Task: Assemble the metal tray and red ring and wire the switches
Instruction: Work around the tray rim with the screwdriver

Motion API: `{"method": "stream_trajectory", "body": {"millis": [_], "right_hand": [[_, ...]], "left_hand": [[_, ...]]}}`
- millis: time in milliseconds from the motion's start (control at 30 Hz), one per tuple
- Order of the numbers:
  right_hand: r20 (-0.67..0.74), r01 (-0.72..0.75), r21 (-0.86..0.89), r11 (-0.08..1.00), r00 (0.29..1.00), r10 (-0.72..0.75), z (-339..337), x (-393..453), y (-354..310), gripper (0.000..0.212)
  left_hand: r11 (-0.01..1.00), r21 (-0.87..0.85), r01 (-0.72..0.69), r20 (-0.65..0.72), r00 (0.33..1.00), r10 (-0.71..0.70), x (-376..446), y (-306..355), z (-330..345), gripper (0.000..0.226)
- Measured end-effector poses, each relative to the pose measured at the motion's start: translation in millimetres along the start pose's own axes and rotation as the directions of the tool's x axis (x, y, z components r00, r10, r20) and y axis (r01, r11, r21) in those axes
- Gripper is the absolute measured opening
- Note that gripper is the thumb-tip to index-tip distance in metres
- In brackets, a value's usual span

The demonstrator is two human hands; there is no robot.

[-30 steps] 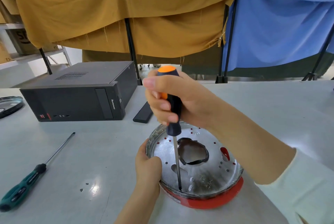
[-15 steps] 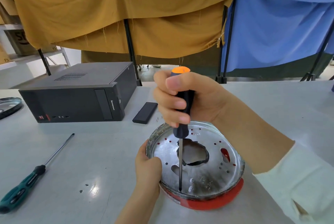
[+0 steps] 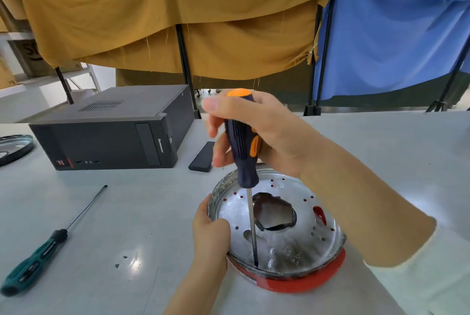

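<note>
Screwdriving | right hand (image 3: 267,134) grips screwdriver (image 3: 243,151) upright, tip at near rim of metal tray (image 3: 292,246) seated on red ring (image 3: 305,283) on counter (image 3: 114,225) | left hand (image 3: 211,235) clamps tray edge | we press straight down, twist slowly.

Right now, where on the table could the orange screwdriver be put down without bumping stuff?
Bare table lies between the green screwdriver and the metal tray. More lies to the right, behind the right hand. It is crowded around the computer case and the black slab.
</note>
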State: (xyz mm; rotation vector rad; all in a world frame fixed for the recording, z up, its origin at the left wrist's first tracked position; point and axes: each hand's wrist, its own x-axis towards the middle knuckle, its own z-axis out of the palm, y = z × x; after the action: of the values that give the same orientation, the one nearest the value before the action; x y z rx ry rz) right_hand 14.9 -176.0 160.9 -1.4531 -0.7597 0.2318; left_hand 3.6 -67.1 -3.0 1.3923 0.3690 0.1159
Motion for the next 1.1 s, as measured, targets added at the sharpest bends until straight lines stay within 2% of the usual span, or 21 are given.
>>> {"method": "stream_trajectory", "body": {"millis": [67, 100, 167, 233, 300, 367, 400, 433, 467, 533, 600, 667, 700, 800, 867, 967, 1033, 1100], "right_hand": [[0.212, -0.022, 0.029, 0.999, 0.977, 0.015, -5, 2, -6, 0.013], [0.268, -0.015, 0.057, 0.998, 0.964, -0.001, -5, 3, -8, 0.015], [0.269, 0.003, 0.104, 0.995, 0.963, -0.031, 1, 3, -6, 0.021], [0.115, 0.032, 0.119, 0.992, 0.992, -0.046, 6, 4, 2, 0.029], [-0.155, 0.118, 0.075, 0.990, 0.982, -0.106, 10, 3, 11, 0.034], [-0.425, 0.194, -0.056, 0.979, 0.883, -0.199, 13, 0, 16, 0.033], [-0.511, 0.199, -0.116, 0.973, 0.828, -0.231, 14, -1, 17, 0.033], [-0.553, 0.193, -0.157, 0.969, 0.795, -0.248, 15, -2, 17, 0.032], [-0.556, 0.182, -0.179, 0.967, 0.792, -0.252, 15, -3, 16, 0.032], [-0.445, 0.138, -0.161, 0.977, 0.874, -0.197, 11, -3, 11, 0.030], [-0.182, 0.039, -0.055, 0.998, 0.982, -0.048, 1, -1, 2, 0.028], [0.104, -0.053, 0.032, 0.998, 0.993, 0.049, -8, 1, -6, 0.023], [0.189, -0.058, 0.047, 0.997, 0.981, 0.049, -9, 2, -8, 0.022], [0.249, -0.036, 0.089, 0.995, 0.968, 0.013, -4, 5, -7, 0.022], [0.151, -0.032, 0.124, 0.992, 0.988, 0.013, 2, 7, -2, 0.028], [-0.118, 0.082, 0.060, 0.995, 0.990, -0.074, 8, 6, 6, 0.033], [-0.325, 0.167, -0.047, 0.985, 0.930, -0.173, 11, 3, 10, 0.036], [-0.444, 0.195, -0.134, 0.972, 0.865, -0.235, 12, 1, 11, 0.036]], "left_hand": [[1.000, -0.005, -0.002, -0.005, 1.000, 0.002, 0, 0, 1, 0.071], [1.000, -0.007, -0.002, -0.009, 1.000, 0.002, 0, 0, 1, 0.071], [1.000, -0.008, -0.001, -0.019, 1.000, 0.001, 1, -1, 1, 0.071], [1.000, -0.012, 0.001, -0.024, 1.000, -0.001, 1, -2, 0, 0.072], [1.000, -0.015, 0.002, -0.021, 1.000, -0.002, 1, -2, 0, 0.072], [1.000, -0.013, 0.002, -0.017, 1.000, -0.002, 1, -1, 0, 0.072], [1.000, -0.010, 0.001, -0.015, 1.000, -0.001, 1, -1, 0, 0.072], [1.000, -0.007, -0.001, -0.014, 1.000, 0.001, 1, -1, 0, 0.072], [1.000, -0.006, -0.002, -0.014, 1.000, 0.002, 0, -1, 0, 0.072], [1.000, -0.008, 0.002, -0.015, 1.000, -0.002, 0, -1, 0, 0.072], [1.000, -0.011, 0.005, -0.017, 1.000, -0.005, 0, 0, 1, 0.071], [1.000, -0.007, 0.007, -0.016, 1.000, -0.007, -1, 1, 1, 0.070], [1.000, -0.002, 0.007, -0.016, 1.000, -0.007, -1, 1, 1, 0.069], [1.000, -0.004, 0.000, -0.016, 1.000, 0.000, 0, 1, 1, 0.069], [1.000, -0.004, -0.008, -0.010, 1.000, 0.008, 0, 0, 0, 0.069], [1.000, -0.004, -0.005, 0.009, 1.000, 0.005, -1, 1, 0, 0.070], [1.000, -0.002, -0.003, 0.018, 1.000, 0.003, -1, 1, 1, 0.072], [1.000, 0.003, -0.006, 0.018, 1.000, 0.005, 1, 0, 1, 0.072]]}}
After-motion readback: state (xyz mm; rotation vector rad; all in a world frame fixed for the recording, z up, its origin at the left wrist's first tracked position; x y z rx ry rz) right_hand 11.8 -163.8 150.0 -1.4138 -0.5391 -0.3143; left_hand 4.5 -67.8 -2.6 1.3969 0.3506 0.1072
